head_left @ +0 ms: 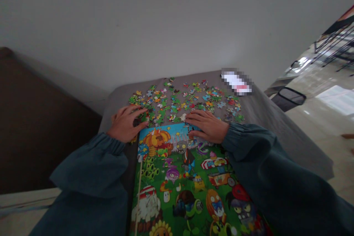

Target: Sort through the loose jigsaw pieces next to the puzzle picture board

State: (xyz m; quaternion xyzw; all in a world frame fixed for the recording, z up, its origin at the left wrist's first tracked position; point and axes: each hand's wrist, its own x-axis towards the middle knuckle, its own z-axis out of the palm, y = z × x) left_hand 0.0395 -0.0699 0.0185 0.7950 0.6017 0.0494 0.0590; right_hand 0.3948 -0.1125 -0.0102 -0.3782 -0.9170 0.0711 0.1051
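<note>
The left hand [125, 123] lies open and flat at the edge of the loose jigsaw pieces [182, 103], holding nothing visible. The right hand [207, 126] rests open on the printed puzzle box [182, 180]. The pieces lie scattered on grey cloth [265, 129], none visibly assembled.

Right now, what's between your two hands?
In the head view, loose jigsaw pieces lie between the left hand and the right hand, just above the top edge of the cartoon puzzle picture.

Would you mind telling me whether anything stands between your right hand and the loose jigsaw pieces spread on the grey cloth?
Nothing visible does: the right hand lies across the far edge of the illustrated puzzle picture, and the loose jigsaw pieces begin right at its fingertips.
</note>
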